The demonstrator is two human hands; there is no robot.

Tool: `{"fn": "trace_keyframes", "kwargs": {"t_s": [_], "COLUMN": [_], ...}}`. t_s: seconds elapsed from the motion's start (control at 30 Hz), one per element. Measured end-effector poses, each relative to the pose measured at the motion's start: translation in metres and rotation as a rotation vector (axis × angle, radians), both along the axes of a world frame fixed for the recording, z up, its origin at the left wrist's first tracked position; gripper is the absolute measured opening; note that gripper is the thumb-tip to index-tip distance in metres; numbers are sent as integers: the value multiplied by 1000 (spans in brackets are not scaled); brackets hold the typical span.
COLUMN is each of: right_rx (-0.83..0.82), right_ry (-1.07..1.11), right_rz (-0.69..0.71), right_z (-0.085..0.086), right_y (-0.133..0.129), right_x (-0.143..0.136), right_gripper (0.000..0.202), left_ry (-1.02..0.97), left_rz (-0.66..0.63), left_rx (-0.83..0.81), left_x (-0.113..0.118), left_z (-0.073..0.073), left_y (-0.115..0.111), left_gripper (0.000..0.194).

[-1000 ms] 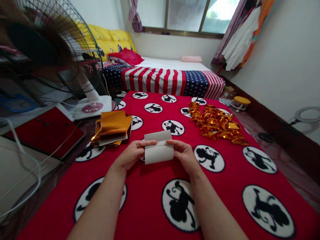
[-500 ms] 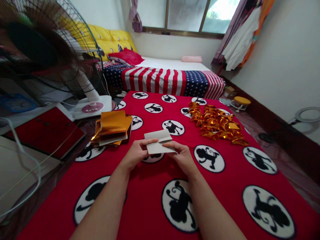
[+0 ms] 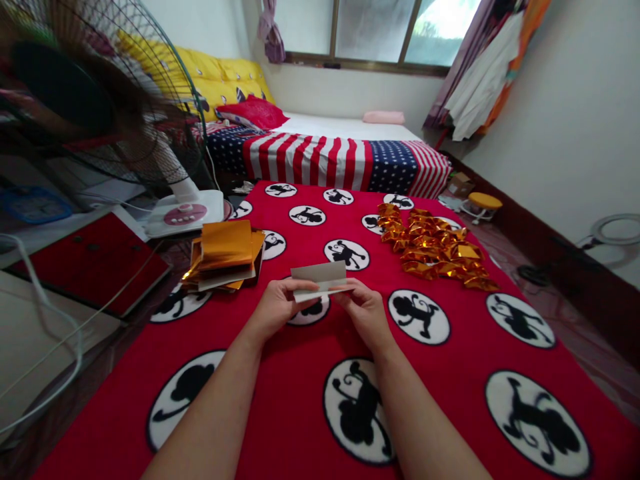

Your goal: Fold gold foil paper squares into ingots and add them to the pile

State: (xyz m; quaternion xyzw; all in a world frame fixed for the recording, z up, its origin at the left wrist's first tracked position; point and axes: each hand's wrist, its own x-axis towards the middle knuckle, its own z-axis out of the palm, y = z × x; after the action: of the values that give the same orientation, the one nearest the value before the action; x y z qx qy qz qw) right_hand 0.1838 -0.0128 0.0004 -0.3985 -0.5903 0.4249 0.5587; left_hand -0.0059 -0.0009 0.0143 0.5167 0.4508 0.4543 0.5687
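Between my two hands is a folded sheet of paper [image 3: 320, 272], its pale grey-white side facing me and creased lengthwise. My left hand [image 3: 278, 305] pinches its left end, fingers laid along the crease. At the other end my right hand [image 3: 361, 305] grips it with thumb below and fingers above. The paper is held over the red cloth with black monkey prints [image 3: 295, 373]. Left of my hands lies a stack of gold foil paper sheets [image 3: 227, 243]. Several folded gold foil pieces [image 3: 435, 247] sit grouped in rows at the right.
A fan [image 3: 187, 207] stands at the left, its blades blurred, near a red panel [image 3: 90, 260] and a white cable [image 3: 75, 320]. Beyond the cloth is a bed with a striped and starred cover [image 3: 310, 160]. A yellow stool [image 3: 485, 200] is at the far right.
The folded paper has tilted, so its back flap stands more upright and the front flap looks narrower. My right fingers have shifted slightly up toward its right edge.
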Motion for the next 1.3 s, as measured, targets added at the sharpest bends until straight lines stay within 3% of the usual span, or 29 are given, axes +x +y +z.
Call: {"fn": "trace_keyframes", "kwargs": {"t_s": [0.23,0.37,0.53,0.77,1.3], "right_rx": [-55,-174,-236,-223,-15], "right_ry": [39,158,126,46,-64], "right_rz": [-40,-50,-132,-185,-357], "right_z": [-4,-7,-6,-4,-7], "right_y": [0,0,-2,-3,-2], "right_x": [-1,-3,-5,-7,-8], "right_gripper": [20,27,26,32,31], "left_ry": [80,85,51,11,205], "left_rz": [44,68,80,82,74], "left_rx": [82,69,13,-89,96], "left_x": [4,6,8,12,13], "left_z": [-5,-6,-5,-8,-18], "left_y": [1,1,-1,0,5], "left_gripper": [39,33,34,42,34]}}
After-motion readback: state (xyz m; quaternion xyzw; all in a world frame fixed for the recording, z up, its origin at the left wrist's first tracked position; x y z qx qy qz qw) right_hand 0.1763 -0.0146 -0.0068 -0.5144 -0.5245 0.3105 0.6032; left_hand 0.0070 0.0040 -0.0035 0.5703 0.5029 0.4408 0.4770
